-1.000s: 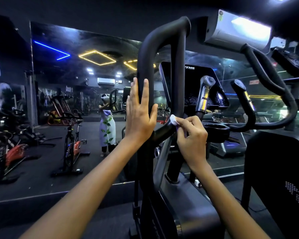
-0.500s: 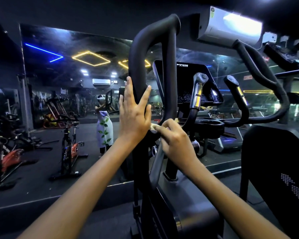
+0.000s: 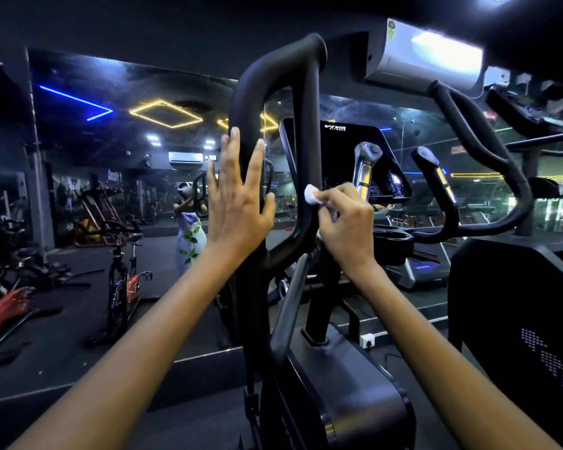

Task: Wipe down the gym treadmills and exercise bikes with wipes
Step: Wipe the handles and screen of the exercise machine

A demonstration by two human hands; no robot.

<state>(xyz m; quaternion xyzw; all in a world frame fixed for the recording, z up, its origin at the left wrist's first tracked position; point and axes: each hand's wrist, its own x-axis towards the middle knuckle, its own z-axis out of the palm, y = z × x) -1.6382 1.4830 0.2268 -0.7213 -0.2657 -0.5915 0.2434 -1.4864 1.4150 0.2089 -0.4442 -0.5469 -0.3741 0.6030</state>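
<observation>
Wipe (image 3: 311, 193): small white wad, pressed against the inner upright bar of the handle loop, at about mid-height of that bar.
Right hand (image 3: 346, 222): fingers (image 3: 333, 197) curled, pinching the wipe at their tips; hand just right of the bar, in front of the console's lower edge.
Left hand (image 3: 238, 206): fingers straight and spread, laid flat along the loop's outer upright; thumb hooks round that bar's inner side; nothing grasped in a closed fist.
Handle loop (image 3: 275, 69): black padded tube, tall closed loop, upright, belonging to the machine directly ahead.
Console (image 3: 342, 151): dark screen behind the loop, tilted back, a white logo at its top.
Grip posts: two, black with metal bands, one (image 3: 364, 167) just right of the right hand, one (image 3: 431, 170) further right.
Machine housing (image 3: 348, 384): black shroud below the hands.
Mirror (image 3: 127, 151): wall-wide, left of the loop; reflects a person in a light apron, ceiling lights in blue and yellow lines.
Spin bike (image 3: 124, 280): black with red, standing on the floor at left, well apart from the hands.
Air conditioner (image 3: 420, 56): white unit, upper right, on the wall.
</observation>
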